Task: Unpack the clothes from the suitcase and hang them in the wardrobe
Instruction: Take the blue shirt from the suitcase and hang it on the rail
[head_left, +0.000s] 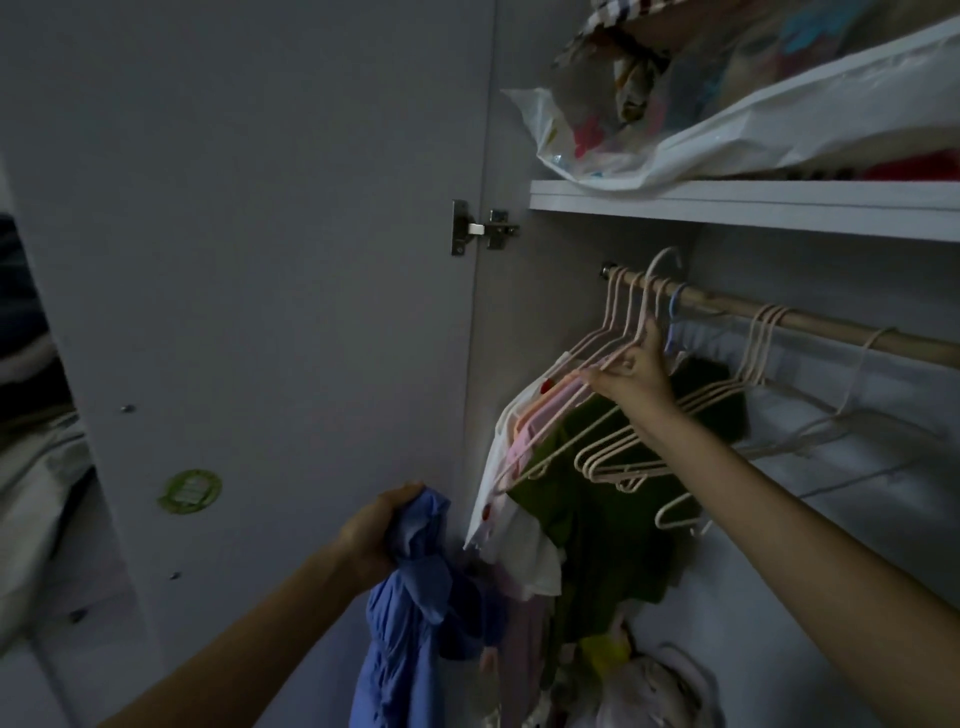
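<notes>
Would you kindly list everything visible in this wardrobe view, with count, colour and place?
rail: one, wooden, under the shelf
shelf: one, white, top right
bag: one, white plastic, on the shelf
hangers: several, pale pink, on the rail, some empty
blue hanger: one, on the rail
hung clothes: several, green, pink, white, at the rail's left end
door: one, grey, open at left
hinge: one, metal, on the door edge
sticker: one, green, on the door
shirt: one, blue, bunched in the left grip
left hand: holds the shirt
right hand: grips a pink hanger
</notes>
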